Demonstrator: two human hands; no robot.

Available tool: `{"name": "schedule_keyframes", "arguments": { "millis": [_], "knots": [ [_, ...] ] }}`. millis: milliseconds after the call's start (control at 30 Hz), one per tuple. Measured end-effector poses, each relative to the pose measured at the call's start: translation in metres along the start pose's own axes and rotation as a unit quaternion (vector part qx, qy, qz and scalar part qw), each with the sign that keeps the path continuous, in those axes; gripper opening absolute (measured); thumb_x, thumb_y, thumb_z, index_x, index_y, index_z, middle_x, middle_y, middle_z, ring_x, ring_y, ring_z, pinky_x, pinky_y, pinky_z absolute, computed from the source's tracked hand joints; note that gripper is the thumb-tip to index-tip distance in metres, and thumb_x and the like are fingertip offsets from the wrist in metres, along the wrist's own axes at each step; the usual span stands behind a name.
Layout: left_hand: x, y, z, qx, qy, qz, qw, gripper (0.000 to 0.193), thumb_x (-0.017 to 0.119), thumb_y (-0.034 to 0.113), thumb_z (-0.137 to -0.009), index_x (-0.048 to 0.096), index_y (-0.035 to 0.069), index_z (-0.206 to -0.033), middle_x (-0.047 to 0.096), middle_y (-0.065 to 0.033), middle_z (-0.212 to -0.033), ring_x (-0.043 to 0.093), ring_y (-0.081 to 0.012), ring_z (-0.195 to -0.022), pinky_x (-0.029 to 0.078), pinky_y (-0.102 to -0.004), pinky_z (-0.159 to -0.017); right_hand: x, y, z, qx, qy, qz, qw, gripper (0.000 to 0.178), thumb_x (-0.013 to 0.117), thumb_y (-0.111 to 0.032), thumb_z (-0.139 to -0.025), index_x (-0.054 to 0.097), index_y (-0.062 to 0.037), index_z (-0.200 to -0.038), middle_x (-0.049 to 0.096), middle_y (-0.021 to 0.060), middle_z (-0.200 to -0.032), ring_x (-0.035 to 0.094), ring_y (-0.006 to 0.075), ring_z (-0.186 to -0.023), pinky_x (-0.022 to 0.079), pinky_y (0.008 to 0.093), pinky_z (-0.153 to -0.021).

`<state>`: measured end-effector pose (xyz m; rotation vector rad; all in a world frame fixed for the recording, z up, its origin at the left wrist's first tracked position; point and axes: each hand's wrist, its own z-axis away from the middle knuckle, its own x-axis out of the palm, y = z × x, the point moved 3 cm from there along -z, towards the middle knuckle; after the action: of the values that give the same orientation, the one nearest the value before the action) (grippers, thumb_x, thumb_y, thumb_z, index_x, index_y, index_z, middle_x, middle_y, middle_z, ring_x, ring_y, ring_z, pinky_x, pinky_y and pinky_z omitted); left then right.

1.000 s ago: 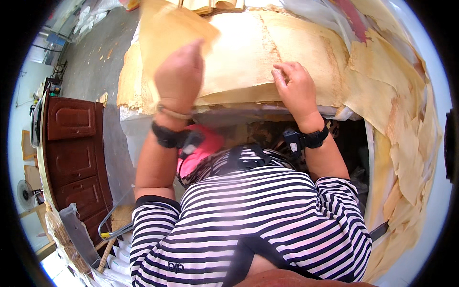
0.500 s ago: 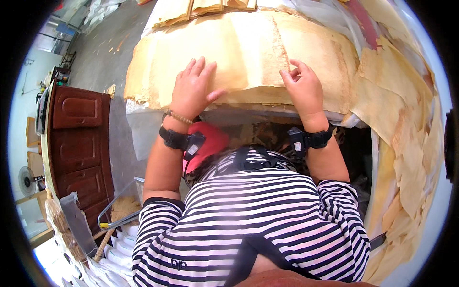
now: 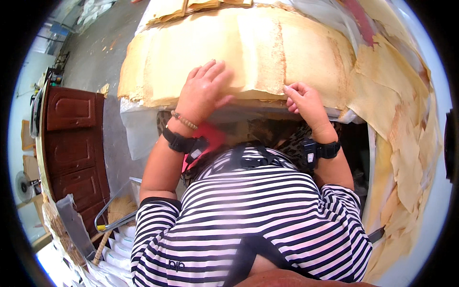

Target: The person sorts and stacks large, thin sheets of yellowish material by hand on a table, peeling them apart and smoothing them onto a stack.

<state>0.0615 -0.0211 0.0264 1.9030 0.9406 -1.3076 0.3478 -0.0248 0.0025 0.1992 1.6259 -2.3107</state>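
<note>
A broad, thin, tan veneer-like sheet (image 3: 201,52) is lying atop a layered pile, its near edge facing a person wearing a black-and-white striped shirt (image 3: 253,205). More ragged tan sheets (image 3: 399,110) are draping down to the right of the broad sheet, while a dark red-brown wooden cabinet (image 3: 74,138) is standing to its left. Folded tan bundles (image 3: 201,7) are resting along the sheet's far edge, and a straw broom (image 3: 122,210) is leaning below it to the left. The left hand (image 3: 201,93) is spreading its fingers loosely over the sheet's near edge, slightly blurred and grasping nothing; whether it is touching the surface is impossible to tell. The right hand (image 3: 306,103) is bringing thumb and forefinger together at the same edge, other fingers curling; whether it is gripping the sheet cannot be told. Black straps (image 3: 178,140) are circling both wrists, and a beaded bracelet (image 3: 184,120) is encircling the left, just short of the sheet.
</note>
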Motion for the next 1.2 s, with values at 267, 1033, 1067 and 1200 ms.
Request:
{"name": "schedule_keyframes", "arguments": {
  "millis": [267, 1033, 1067, 1200],
  "knots": [
    [0.012, 0.019, -0.010, 0.023, 0.011, -0.012, 1.000, 0.063, 0.078, 0.032, -0.080, 0.056, 0.015, -0.136, 0.056, -0.0100, -0.139, 0.049, -0.0308, -0.132, 0.040, -0.0433, -0.108, 0.010, 0.003, 0.003, 0.117, -0.033, -0.162, 0.979, 0.039, 0.061, -0.041, -0.097, 0.066, -0.0019, -0.103, 0.070, 0.0065, -0.081, 0.063, 0.0117, -0.063, 0.051, 0.0236, -0.057],
    [0.008, 0.072, 0.000, 0.121, 0.026, 0.058, 0.991, 0.044, 0.068, 0.016, -0.082, 0.066, 0.019, -0.126, 0.063, -0.0050, -0.134, 0.056, -0.0207, -0.129, 0.043, -0.0398, -0.108, 0.007, 0.034, 0.043, 0.098, -0.045, -0.293, 0.950, 0.031, 0.061, -0.034, -0.099, 0.064, -0.0041, -0.107, 0.071, 0.0077, -0.094, 0.070, 0.0158, -0.078, 0.056, 0.0261, -0.066],
    [0.008, 0.074, -0.002, 0.112, 0.043, 0.085, 0.989, 0.046, 0.070, 0.016, -0.079, 0.066, 0.016, -0.125, 0.065, -0.0077, -0.131, 0.059, -0.0252, -0.125, 0.047, -0.0414, -0.104, 0.005, 0.021, 0.040, 0.047, -0.035, -0.263, 0.963, 0.030, 0.061, -0.032, -0.099, 0.065, -0.0032, -0.105, 0.071, 0.0074, -0.093, 0.069, 0.0145, -0.078, 0.055, 0.0258, -0.067],
    [0.013, 0.049, 0.002, -0.084, 0.112, 0.364, 0.921, 0.029, 0.058, 0.013, -0.096, 0.067, 0.010, -0.124, 0.072, -0.0128, -0.111, 0.068, -0.0281, -0.104, 0.053, -0.0363, -0.090, 0.013, -0.055, 0.030, -0.210, -0.068, -0.174, 0.960, 0.028, 0.060, -0.021, -0.100, 0.069, 0.0009, -0.115, 0.071, 0.0075, -0.107, 0.066, 0.0140, -0.098, 0.052, 0.0271, -0.087]
  ]
}}
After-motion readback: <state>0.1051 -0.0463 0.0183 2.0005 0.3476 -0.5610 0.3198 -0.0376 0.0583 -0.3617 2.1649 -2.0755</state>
